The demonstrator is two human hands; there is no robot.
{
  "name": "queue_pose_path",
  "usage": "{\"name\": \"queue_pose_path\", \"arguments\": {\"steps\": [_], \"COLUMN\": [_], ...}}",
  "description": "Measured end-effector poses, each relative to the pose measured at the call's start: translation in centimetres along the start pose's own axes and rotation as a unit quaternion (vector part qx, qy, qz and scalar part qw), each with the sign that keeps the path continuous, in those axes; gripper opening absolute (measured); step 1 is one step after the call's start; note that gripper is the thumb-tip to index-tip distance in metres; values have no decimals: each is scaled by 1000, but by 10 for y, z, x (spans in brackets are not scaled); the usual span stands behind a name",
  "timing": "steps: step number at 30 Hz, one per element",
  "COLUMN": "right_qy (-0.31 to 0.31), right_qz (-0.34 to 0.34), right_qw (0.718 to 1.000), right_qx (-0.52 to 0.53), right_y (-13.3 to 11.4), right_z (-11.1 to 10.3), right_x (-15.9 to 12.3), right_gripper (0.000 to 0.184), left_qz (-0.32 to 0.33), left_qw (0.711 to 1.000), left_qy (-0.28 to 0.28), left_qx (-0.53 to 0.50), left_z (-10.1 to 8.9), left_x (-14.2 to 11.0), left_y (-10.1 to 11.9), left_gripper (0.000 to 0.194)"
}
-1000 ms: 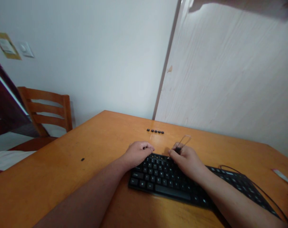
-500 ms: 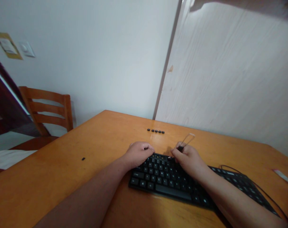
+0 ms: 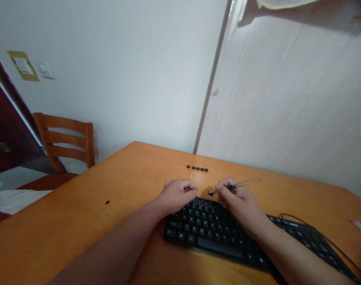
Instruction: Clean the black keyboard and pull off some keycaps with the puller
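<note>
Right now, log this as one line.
left hand: fist at black keyboard | right hand: holds wire keycap puller | table: five loose keycaps in row

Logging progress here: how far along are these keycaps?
Done: five black keycaps sit in a row on the orange wooden table, one more apart. In hand: the right hand holds a wire keycap puller and a small black piece. Left: most keys remain on the black keyboard, the left hand at its edge.

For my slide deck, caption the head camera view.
Right hand grips a thin wire keycap puller over a black plastic keyboard.
</note>
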State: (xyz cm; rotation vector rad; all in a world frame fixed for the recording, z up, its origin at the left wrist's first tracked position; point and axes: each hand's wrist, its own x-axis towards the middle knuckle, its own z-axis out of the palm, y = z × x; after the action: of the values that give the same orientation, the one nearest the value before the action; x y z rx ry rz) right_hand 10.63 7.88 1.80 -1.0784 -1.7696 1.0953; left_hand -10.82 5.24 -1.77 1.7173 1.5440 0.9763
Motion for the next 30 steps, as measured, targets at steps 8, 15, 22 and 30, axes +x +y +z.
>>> {"name": "queue_pose_path", "arguments": {"steps": [8,15,22,30], "right_qy": [-18,-39,-12,-36], "right_qz": [-39,-125,-171,-243], "right_qw": [999,990,978,923], "right_qx": [-24,-55,-119,-296], "right_y": [-10,-14,1,4], "right_z": [7,11,6,3], "right_x": [-11,-17,-15,-12], "right_gripper": [32,29,30,18], "left_qz": [36,5,-25,-14], "left_qw": [999,999,994,991], "left_qy": [-20,-18,-39,-61], "left_qx": [-29,-28,-94,-121], "left_z": [2,2,0,-3], "left_x": [-7,-8,-8,-6], "left_y": [23,26,24,23], "left_gripper": [33,33,29,30]}}
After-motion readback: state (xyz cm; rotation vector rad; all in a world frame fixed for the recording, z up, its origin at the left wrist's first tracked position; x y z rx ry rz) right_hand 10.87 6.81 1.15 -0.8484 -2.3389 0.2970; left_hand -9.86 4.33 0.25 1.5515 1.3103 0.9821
